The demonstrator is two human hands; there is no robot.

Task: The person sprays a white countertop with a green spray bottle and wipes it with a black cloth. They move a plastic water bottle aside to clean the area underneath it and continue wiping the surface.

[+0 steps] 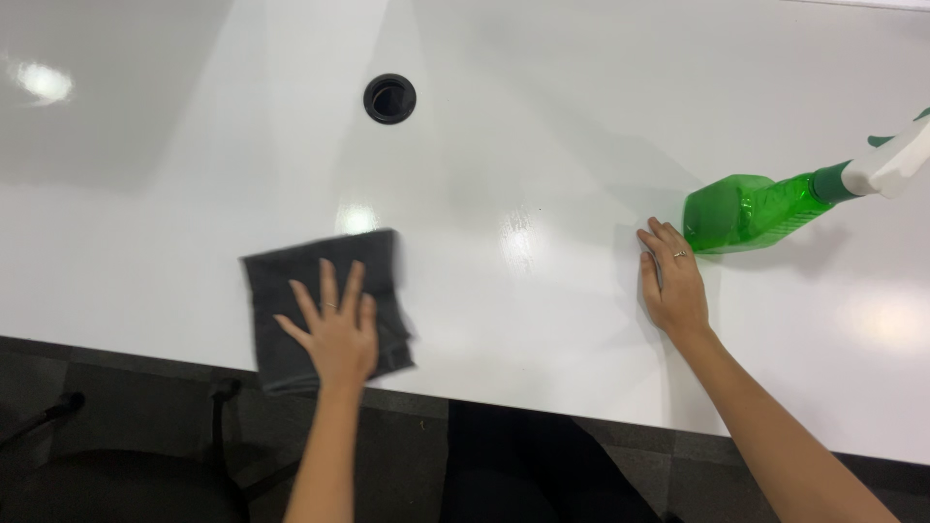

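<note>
The left hand (337,334) lies flat on a dark grey cloth (325,308) at the near edge of the white glossy surface (542,145), left of centre. Its fingers (327,286) are spread wide and pressed down rather than curled, so the palm bears on the fabric over a broad area; nothing is gripped. The cloth is folded to a rough square, its near corner just overhanging the surface edge. Its right margin shows blur, consistent with the cloth being in sliding motion under the palm.

The right hand (673,286) rests palm down on the surface further right, fingers extended and close together, holding nothing. The placement reads as a brace supporting a lean over the surface. A ring is visible on one finger of each hand.

A green spray bottle (751,208) lies on its side just beyond the right fingertips; whether they touch it cannot be told. Its white trigger head (896,165) points towards the right edge of view.

Far of centre, a black round cable grommet (389,98) is set into the surface. Ceiling-light reflections show across the gloss. Below the near edge, dark flooring and part of a black chair (126,475) appear at lower left.
</note>
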